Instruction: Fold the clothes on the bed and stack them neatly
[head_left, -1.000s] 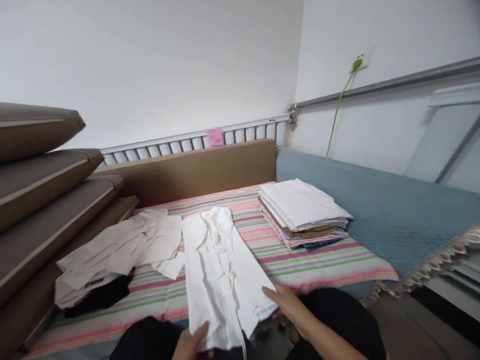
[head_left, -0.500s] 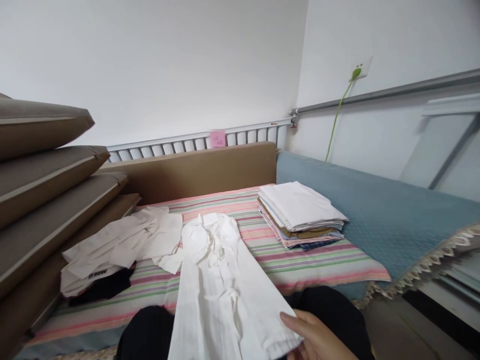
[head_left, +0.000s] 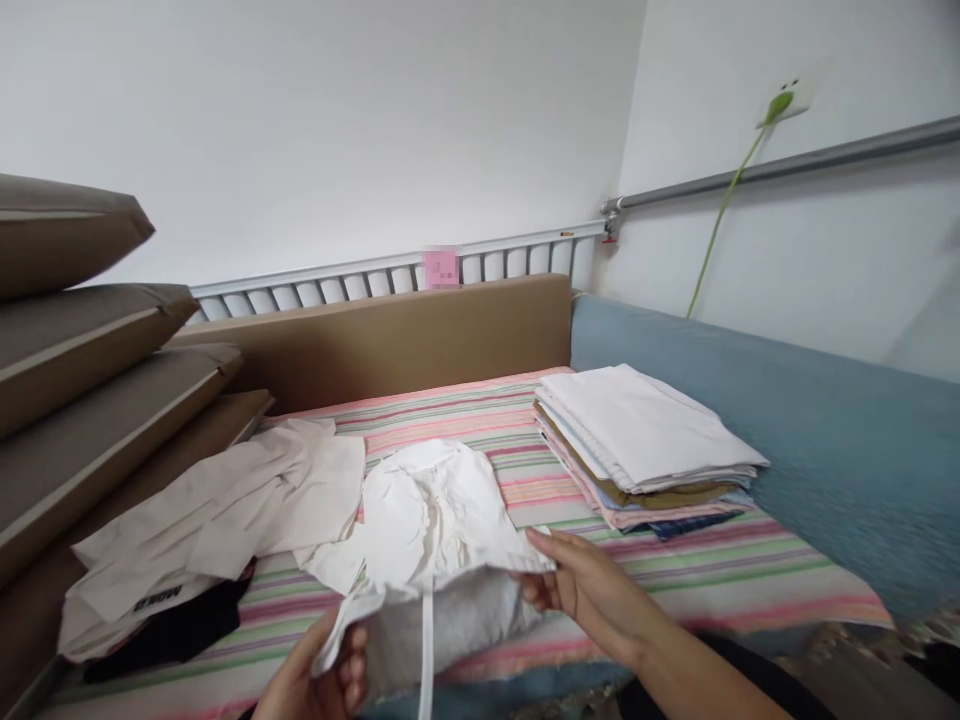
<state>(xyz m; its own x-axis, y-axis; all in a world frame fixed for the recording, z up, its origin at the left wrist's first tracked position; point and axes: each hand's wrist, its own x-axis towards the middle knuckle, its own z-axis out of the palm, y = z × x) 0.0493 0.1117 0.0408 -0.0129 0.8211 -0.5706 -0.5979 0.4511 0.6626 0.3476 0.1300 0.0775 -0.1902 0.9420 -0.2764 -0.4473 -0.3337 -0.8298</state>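
A white garment (head_left: 435,520) with thin ties lies on the striped sheet (head_left: 675,570), its lower half lifted and doubled up toward the collar. My left hand (head_left: 319,675) pinches the garment's left edge near the bottom of the view. My right hand (head_left: 581,590) grips the right edge, thumb on top and fingers underneath. A white tie hangs down between my hands.
A stack of folded clothes (head_left: 649,440) with a white piece on top sits right of the garment. A loose heap of pale and black clothes (head_left: 202,540) lies left. Brown cushions (head_left: 82,400) are stacked far left. A blue cover (head_left: 795,420) spreads at right.
The white garment lay flat and long before; both hands have now brought its lower end up and forward, folding it roughly in half. The camera turned slightly left.
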